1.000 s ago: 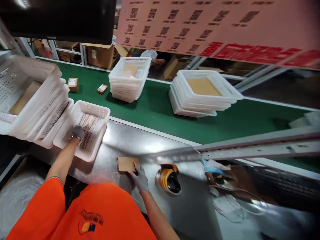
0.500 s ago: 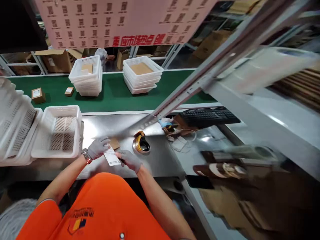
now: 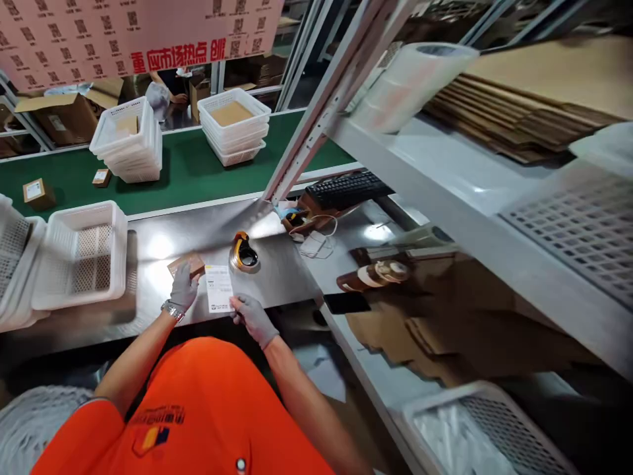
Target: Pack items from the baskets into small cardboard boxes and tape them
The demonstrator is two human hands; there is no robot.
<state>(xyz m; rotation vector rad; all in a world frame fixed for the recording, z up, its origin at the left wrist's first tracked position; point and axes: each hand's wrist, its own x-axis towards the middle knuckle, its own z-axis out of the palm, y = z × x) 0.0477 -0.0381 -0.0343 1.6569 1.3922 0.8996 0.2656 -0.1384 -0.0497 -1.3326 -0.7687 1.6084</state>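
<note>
Both of my hands wear grey gloves. My right hand pinches the lower right corner of a white printed label, which hangs flat and upright in front of me. With its fingers closed on the near side of a small brown cardboard box, my left hand holds that box on the metal table. The label's left edge is close to the box and my left fingers. Beyond my right hand, a yellow-and-black tape dispenser stands on the table.
A white basket stands to the left beside stacked baskets. Basket stacks and small parcels sit on the green conveyor. A metal post and shelf rise on the right. Another person's hand is behind the conveyor.
My view has swung to the right. My right hand has drawn the label away from the left hand and turned it upright. The box is now more fully visible under my left hand.
</note>
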